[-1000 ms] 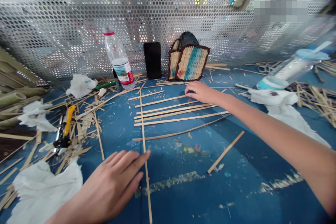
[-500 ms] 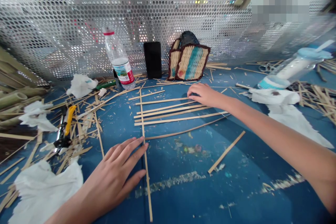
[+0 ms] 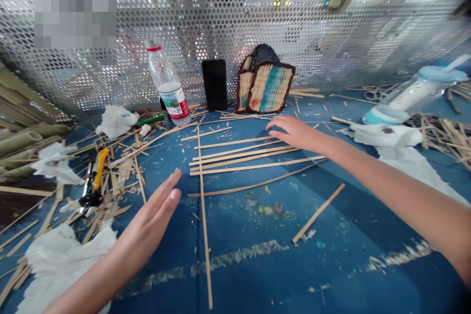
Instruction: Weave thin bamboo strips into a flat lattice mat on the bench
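Note:
Several thin bamboo strips (image 3: pixel 235 160) lie side by side on the blue tabletop, and a long bamboo strip (image 3: pixel 204 230) crosses them near their left ends. My right hand (image 3: pixel 292 132) is at the right end of the farthest crosswise bamboo strip (image 3: pixel 235 143), its fingers and thumb closed around that end. The fingertips partly hide the grip. My left hand (image 3: pixel 152 221) is open and holds nothing, fingers stretched out, just left of the long strip and apart from it. Nearest me among the crosswise pieces is a curved brown strip (image 3: pixel 250 188).
A short strip (image 3: pixel 318 213) lies at right. Behind stand a water bottle (image 3: pixel 172 93), a black phone (image 3: pixel 215 85) and a woven bag (image 3: pixel 270 87) against a perforated metal screen (image 3: pixel 228 19). A yellow-handled cutter (image 3: pixel 99 169), tissues (image 3: pixel 69 265) and scraps are at left; a tumbler (image 3: pixel 412 93) is at right.
My left hand has lifted off the long strip and drawn back to the left, uncovering the curved strip's end. My right hand and the farthest crosswise strip have shifted slightly right.

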